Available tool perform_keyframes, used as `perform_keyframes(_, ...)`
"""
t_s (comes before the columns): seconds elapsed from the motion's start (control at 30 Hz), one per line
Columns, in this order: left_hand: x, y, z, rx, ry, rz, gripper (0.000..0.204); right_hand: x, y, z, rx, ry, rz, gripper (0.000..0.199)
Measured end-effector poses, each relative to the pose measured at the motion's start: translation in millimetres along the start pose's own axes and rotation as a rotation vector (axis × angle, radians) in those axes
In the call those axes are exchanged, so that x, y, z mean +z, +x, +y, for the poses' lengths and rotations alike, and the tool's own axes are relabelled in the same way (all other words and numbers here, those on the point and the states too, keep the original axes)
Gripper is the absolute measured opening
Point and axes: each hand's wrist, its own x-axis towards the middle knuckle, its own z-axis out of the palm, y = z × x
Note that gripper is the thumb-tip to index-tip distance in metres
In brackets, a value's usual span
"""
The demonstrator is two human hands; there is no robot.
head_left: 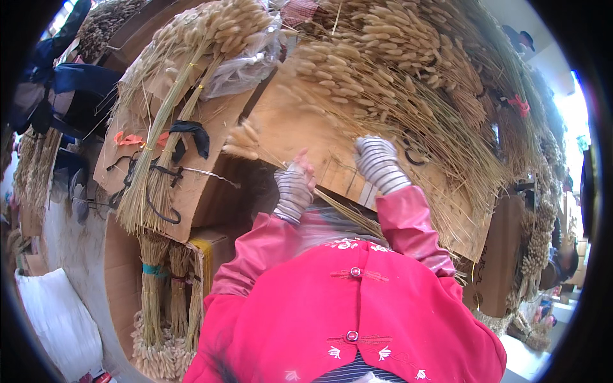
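Note:
My left hand (299, 177), in a striped fingerless glove, is closed around a small bunch of dried bunny-tail grass (242, 140). The fluffy heads point to the far left, and the stems run back under the hand toward my waist. My right hand (378, 161), in a matching glove, is closed over the board at the edge of a large heap of the same grass (357, 70). Motion-blurred stalks lead from the heap's left edge to this hand, whose fingertips are mostly hidden. Beneath both hands lies a wooden board (281, 121).
Tied bundles of grass (167, 131) lie on a cardboard box (211, 137) at the left, beside black straps and clear plastic (246, 70). More bundles (153, 293) stand heads-down in a carton below. A white sack (60, 322) is at the lower left.

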Motion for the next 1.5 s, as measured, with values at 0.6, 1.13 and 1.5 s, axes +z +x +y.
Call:
perform_keyframes(0.6, 47.7, -3.7, 13.5, 0.161, 0.311, 0.296, 0.033, 47.8, -5.0, -11.3, -0.277, 0.041, 0.592, 0.021)
perform_keyframes(1.13, 38.3, -2.1, 13.0, 0.24, 0.306, 0.388, 0.016, 25.6, 1.9, -28.2, -0.356, 0.197, 0.066, 0.025)
perform_keyframes(1.5, 34.0, 0.7, 15.8, 0.207, 0.239, 0.254, 0.013, 24.1, 7.4, -30.8, -0.188, 0.709, -0.237, 0.011)
